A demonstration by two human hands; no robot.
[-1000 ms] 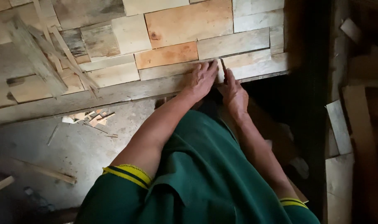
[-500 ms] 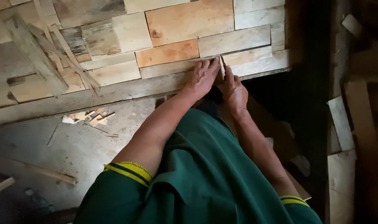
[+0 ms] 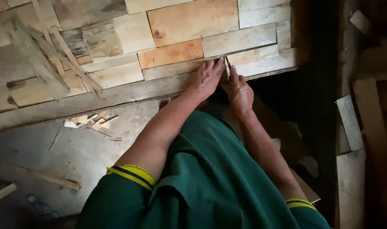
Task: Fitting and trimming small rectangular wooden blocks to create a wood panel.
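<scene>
A panel of joined wooden planks (image 3: 180, 25) lies before me, pale and orange-brown pieces fitted side by side. My left hand (image 3: 208, 76) presses flat on the long plank at the panel's near edge. My right hand (image 3: 238, 89) sits right beside it, pinching a thin pale sliver of wood (image 3: 227, 68) that stands in the gap between two planks. Both forearms reach out from green sleeves with yellow-striped cuffs.
Loose wood strips (image 3: 53, 46) lie crossed on the panel's left part. Small offcuts (image 3: 93, 121) are scattered on the grey concrete floor (image 3: 74, 157). Boards (image 3: 350, 123) lean in the dark area at the right. More sticks lie at the lower left.
Both hands have stayed at the same joint; the view has shifted slightly. The sliver is still upright between the hands.
</scene>
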